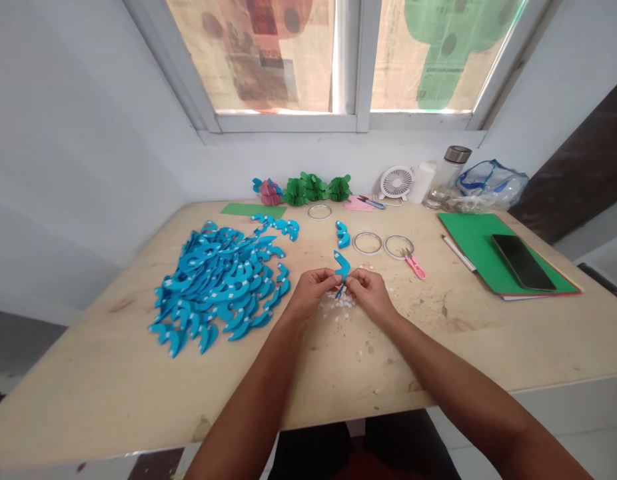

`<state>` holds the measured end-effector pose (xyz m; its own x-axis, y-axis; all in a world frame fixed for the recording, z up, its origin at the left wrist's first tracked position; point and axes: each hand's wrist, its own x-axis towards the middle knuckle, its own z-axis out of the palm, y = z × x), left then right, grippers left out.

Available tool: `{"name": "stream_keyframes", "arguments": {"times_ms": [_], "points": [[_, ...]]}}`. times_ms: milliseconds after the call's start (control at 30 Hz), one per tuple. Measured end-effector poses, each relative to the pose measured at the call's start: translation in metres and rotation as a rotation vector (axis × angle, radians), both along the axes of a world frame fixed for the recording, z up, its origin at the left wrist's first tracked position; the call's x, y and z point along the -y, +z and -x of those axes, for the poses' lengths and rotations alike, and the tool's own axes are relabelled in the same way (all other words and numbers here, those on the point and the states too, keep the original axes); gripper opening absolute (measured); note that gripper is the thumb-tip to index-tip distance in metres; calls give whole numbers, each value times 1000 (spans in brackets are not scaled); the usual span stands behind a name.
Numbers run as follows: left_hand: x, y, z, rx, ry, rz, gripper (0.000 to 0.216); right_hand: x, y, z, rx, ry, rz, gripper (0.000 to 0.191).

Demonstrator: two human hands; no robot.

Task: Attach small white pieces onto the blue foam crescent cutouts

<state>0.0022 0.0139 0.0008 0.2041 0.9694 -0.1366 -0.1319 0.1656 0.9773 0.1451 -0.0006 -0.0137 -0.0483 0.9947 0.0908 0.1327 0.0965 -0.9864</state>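
Observation:
Between my two hands is a curved blue paper cutout (342,263) with a small white patch near its upper tip. My left hand (313,291) pinches its lower part from the left. From the other side, the fingers of my right hand (369,291) are closed on it too. Small white scraps (343,301) lie on the table just under my fingers. Beyond the hands sit a few similar blue cutouts (342,235). A big heap of blue cutouts (223,273), many with white patches, spreads to the left of my left hand.
Tape rolls (367,243) and pink-handled snips (414,264) lie beyond my right hand. Further right, a phone (523,262) rests on green sheets (468,233) beside a white pen (458,253). Green paper figures (314,187), a small fan (397,182) and a bottle (447,177) line the wall.

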Motion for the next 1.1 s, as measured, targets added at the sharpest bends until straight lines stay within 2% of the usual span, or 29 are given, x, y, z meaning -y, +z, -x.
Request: {"name": "stream_keyframes", "arguments": {"times_ms": [267,633,933,1100], "points": [[2,2,1,-16,6,-4,22,0,0,0,-38,21,20,12],[3,2,0,-56,38,-74,22,-1,1,1,-65,27,43,15],[7,10,-5,-236,114,-193,14,-3,-3,1,-64,-5,94,10],[6,8,-6,-289,125,-228,12,-4,-2,0,-81,-4,107,10]]}}
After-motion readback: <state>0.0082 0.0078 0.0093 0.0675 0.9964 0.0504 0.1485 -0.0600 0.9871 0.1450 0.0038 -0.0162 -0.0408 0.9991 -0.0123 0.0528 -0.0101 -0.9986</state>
